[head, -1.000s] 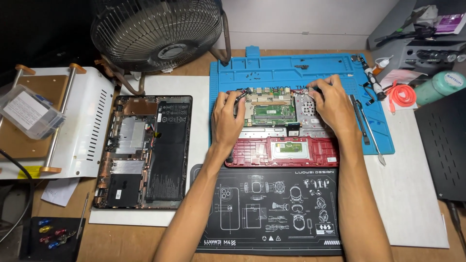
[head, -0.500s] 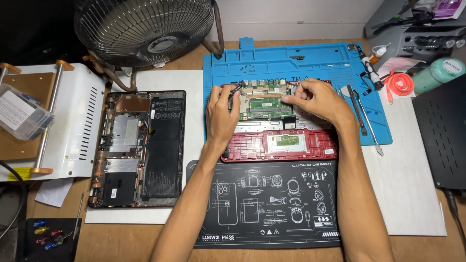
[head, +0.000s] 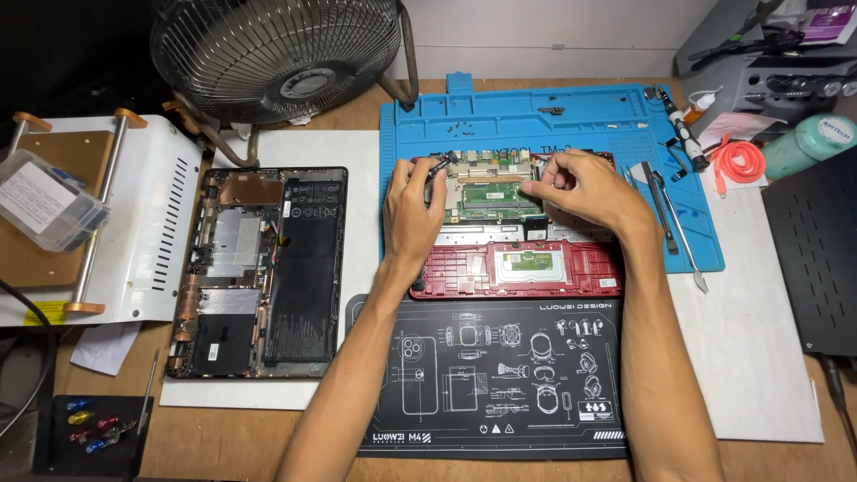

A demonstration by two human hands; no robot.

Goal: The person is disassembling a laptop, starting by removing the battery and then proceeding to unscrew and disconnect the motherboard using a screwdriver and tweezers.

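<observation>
The green circuit board [head: 489, 189] sits in the opened red laptop shell [head: 522, 268] on the blue repair mat [head: 536, 116]; the left hand [head: 412, 207] pinches something small at its left edge and the right hand [head: 580, 187] closes its fingertips on the board's right edge. The shell is stripped of its cover with loose screws lying on the mat, so I'd judge disassembly well along, with the board not yet lifted out. Since a second ago the right hand has moved inward onto the board, while the black laptop base [head: 263, 268] and the fan [head: 277, 54] on the desk [head: 223, 437] stayed put.
</observation>
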